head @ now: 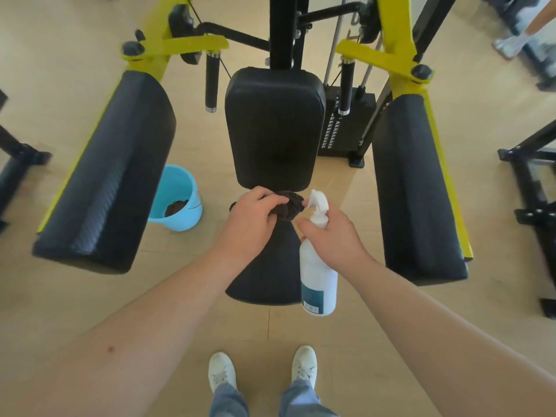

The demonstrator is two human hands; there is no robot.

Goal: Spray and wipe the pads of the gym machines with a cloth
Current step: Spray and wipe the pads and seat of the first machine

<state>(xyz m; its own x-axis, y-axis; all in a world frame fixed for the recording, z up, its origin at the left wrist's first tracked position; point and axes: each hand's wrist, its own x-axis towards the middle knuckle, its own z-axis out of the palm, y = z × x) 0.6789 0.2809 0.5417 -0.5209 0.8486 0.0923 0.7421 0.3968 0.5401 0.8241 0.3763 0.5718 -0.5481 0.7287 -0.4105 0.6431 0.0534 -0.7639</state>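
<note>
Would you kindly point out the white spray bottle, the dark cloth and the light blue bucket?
white spray bottle (316, 269), head view, body.
dark cloth (290, 205), head view, bunched middle.
light blue bucket (177, 186), head view, inner wall.

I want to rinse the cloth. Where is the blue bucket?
Head view: the blue bucket stands on the floor, left of centre, between the long left pad and the middle pad.

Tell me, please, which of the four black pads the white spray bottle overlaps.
The seat pad, lowest in the centre: the spray bottle in the right hand covers its right edge; the back pad and side pads stand clear.
</note>
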